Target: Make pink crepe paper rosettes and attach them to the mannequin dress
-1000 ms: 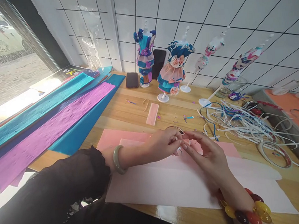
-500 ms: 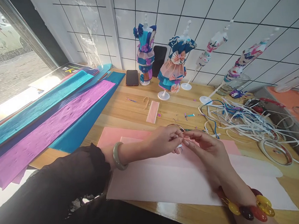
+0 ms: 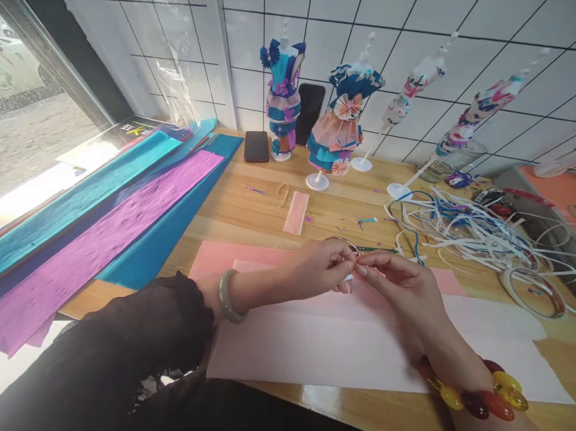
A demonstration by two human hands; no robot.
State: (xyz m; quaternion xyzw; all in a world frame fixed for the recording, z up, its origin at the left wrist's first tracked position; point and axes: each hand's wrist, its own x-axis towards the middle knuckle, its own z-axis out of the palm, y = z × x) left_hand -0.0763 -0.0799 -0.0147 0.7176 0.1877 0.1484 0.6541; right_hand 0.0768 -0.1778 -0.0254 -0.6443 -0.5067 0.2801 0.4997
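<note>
My left hand (image 3: pixel 320 268), with a jade-like bangle at the wrist, is closed in a pinch. Its fingertips meet those of my right hand (image 3: pixel 408 293), whose thumb and forefinger are pressed together. Between them is a small pleated piece of pink paper, now almost wholly covered by the fingers. A small white bit (image 3: pixel 348 278) shows below the fingertips. Both hands are above pale pink paper sheets (image 3: pixel 314 349). Just behind the fingers lies a partly hidden tool with a loop and a dark shaft (image 3: pixel 371 249); its kind is unclear.
Several small dress forms stand along the tiled wall, two in paper dresses (image 3: pixel 283 106) (image 3: pixel 336 132). A phone (image 3: pixel 256 146) and a pink paper strip (image 3: pixel 296 213) lie in front. Tangled paper strips (image 3: pixel 467 225) spread at right; coloured paper sheets (image 3: pixel 157 203) at left.
The pleated pink paper showed between the fingertips a second ago and is now mostly covered. The fingertips have drawn closer together; the view has shifted slightly.
</note>
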